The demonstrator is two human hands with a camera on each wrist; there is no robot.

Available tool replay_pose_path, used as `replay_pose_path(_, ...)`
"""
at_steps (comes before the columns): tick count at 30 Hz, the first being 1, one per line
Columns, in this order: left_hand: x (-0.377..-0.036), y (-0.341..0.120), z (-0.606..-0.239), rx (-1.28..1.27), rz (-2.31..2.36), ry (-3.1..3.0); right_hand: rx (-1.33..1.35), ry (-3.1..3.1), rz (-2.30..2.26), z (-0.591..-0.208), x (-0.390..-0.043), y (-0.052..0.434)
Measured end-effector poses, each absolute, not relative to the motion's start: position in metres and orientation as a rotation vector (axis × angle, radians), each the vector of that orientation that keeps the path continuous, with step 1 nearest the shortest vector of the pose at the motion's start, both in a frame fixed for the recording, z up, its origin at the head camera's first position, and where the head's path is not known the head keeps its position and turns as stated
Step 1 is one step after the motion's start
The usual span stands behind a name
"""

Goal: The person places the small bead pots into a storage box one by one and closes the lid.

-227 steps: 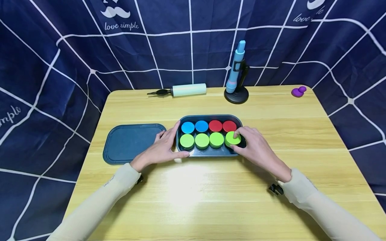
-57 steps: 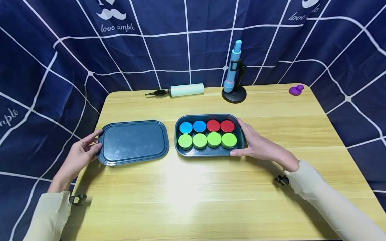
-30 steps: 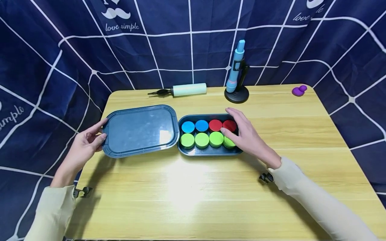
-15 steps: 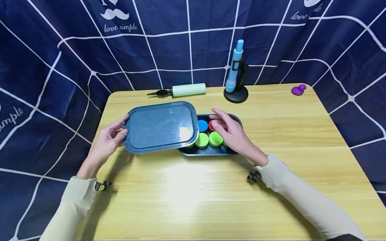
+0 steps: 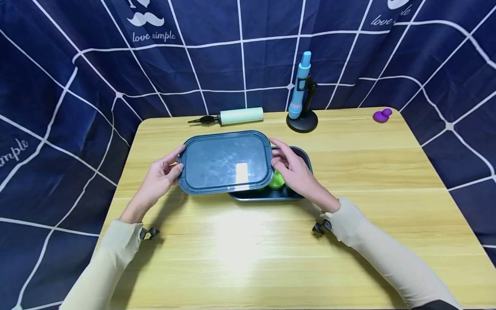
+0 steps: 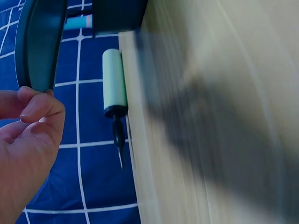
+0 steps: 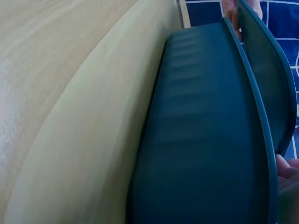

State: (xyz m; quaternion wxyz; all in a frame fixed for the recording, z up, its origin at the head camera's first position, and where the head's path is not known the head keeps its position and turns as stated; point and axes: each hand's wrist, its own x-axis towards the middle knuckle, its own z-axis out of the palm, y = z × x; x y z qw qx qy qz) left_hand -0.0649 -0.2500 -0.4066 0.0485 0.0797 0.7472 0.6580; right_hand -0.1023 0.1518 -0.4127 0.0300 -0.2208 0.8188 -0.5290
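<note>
A dark blue-grey lid (image 5: 224,161) is held in the air, tilted slightly, over the left part of a box (image 5: 267,196) of the same colour. My left hand (image 5: 156,178) pinches its left edge between thumb and fingers, as the left wrist view also shows. At the opposite edge my right hand (image 5: 297,175) grips the lid with thumb and fingers, above the box's right part. One round green piece (image 5: 277,181) shows in the box; most other pieces are hidden by the lid and hand. In the right wrist view a gap separates the lid (image 7: 268,79) from the box rim.
Along the table's back edge lie a pale green hand pump (image 5: 241,116) with a black nozzle and a light blue pen-shaped thing (image 5: 299,90) on a black stand. A small purple object (image 5: 382,115) sits at the back right corner. Dark blue curtain (image 5: 217,64) surrounds the table (image 5: 240,258).
The lid was lifted off the table by my left hand and moved right over the box. My right hand left a green piece, held the box's side, then took the lid's right edge.
</note>
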Motion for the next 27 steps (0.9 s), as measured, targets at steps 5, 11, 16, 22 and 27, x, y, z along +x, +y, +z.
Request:
replay_pose_path(5, -0.067, -0.239, -0.407, 0.23, 2.036, 2.239, -0.67, 2.573, -1.605, -0.412, -0.102, 0.154)
replay_pose_path(11, -0.072, -0.226, -0.407, 0.203, 2.015, 2.261, -0.665, 2.603, -1.613, -0.413, -0.101, 0.162)
replay_pose_path(16, -0.075, -0.215, -0.406, 0.219, 2.024, 2.23, -0.645, 2.611, -1.616, -0.411, -0.098, 0.172)
replay_pose_path(22, -0.077, -0.198, -0.403, 0.309, 2.03, 2.189, -0.592, 2.631, -1.64, -0.406, -0.095, 0.189)
replay_pose_path(27, -0.082, -0.187, -0.404, 0.337, 2.076, 2.155, -0.552, 2.664, -1.614, -0.403, -0.094, 0.201)
